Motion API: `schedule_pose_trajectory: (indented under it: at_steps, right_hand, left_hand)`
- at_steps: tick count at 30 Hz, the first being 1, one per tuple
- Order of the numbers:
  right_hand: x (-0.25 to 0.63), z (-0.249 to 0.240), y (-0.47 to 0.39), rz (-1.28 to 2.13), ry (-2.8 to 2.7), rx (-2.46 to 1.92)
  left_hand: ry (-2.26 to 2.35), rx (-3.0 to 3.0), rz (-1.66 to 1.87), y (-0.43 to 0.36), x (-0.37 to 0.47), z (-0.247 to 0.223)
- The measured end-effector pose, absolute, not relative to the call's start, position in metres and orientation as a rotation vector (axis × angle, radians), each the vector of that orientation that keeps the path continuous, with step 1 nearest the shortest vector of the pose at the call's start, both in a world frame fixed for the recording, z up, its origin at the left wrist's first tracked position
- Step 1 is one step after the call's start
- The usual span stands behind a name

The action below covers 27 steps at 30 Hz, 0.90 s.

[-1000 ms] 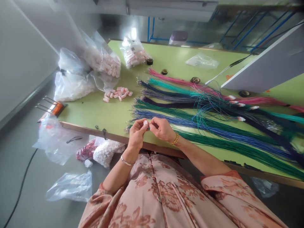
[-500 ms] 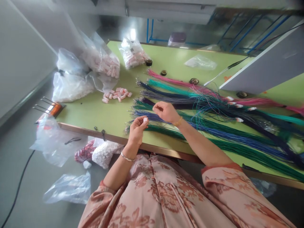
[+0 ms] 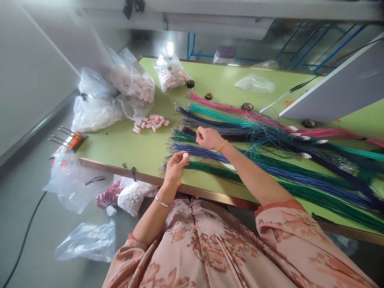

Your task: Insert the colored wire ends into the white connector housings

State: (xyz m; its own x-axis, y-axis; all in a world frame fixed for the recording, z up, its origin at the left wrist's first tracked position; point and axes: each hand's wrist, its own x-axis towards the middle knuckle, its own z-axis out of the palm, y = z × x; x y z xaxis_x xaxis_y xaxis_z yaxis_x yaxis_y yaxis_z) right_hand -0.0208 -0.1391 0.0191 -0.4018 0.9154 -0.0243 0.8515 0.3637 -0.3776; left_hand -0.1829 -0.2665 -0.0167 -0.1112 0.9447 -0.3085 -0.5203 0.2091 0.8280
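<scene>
Between the thumb and fingers of my left hand (image 3: pixel 174 171) is a small white connector housing (image 3: pixel 185 155). That hand is at the table's near edge, by the cut ends of the blue wires (image 3: pixel 199 150) and the green wires (image 3: pixel 207 168). My right hand (image 3: pixel 211 139) is closed above the dark wires (image 3: pixel 232 136), fingers bent together; whether a wire is pinched in them cannot be made out. Several wire bundles lie side by side, metal-tipped ends to the left, with pink wires (image 3: pixel 217 103) and turquoise wires (image 3: pixel 214 112) farther back.
Loose pink-and-white connectors (image 3: pixel 153 122) lie left of the wires. Bags of connectors (image 3: pixel 172 74) stand behind them. Black tape rolls (image 3: pixel 247 106) sit among the bundles. An orange pronged holder (image 3: pixel 76 142) is at the left edge; a grey panel (image 3: pixel 339 86) rises at right.
My right hand's fingers have curled in more tightly, staying over the dark wires. My left hand still holds the connector, turned slightly. The whole view has shifted a little.
</scene>
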Motion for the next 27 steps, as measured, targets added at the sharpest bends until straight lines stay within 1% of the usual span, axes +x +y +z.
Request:
schedule_pose_trajectory:
  at_steps: [4,9,13,16,21,27]
  right_hand:
    - [-0.03,0.028,-0.127,0.685,-2.325,-1.447]
    - [-0.064,0.036,-0.123,0.846,-2.194,-1.224]
    - [-0.085,0.046,-0.13,1.007,-2.082,-1.048]
    - [-0.084,0.053,-0.144,1.106,-2.0,-0.964]
    - [-0.06,0.053,-0.177,1.181,-1.891,-1.012]
    - [-0.035,0.031,-0.209,1.183,-1.859,-1.11]
  left_hand:
    - [1.059,0.522,1.341,-0.267,-0.183,-0.017]
    - [1.047,0.5,1.344,-0.268,-0.183,-0.017]
    - [1.046,0.485,1.346,-0.268,-0.183,-0.018]
    - [1.038,0.465,1.356,-0.268,-0.183,-0.018]
    - [0.881,0.41,1.407,-0.268,-0.184,-0.014]
    - [0.762,0.388,1.393,-0.267,-0.184,-0.007]
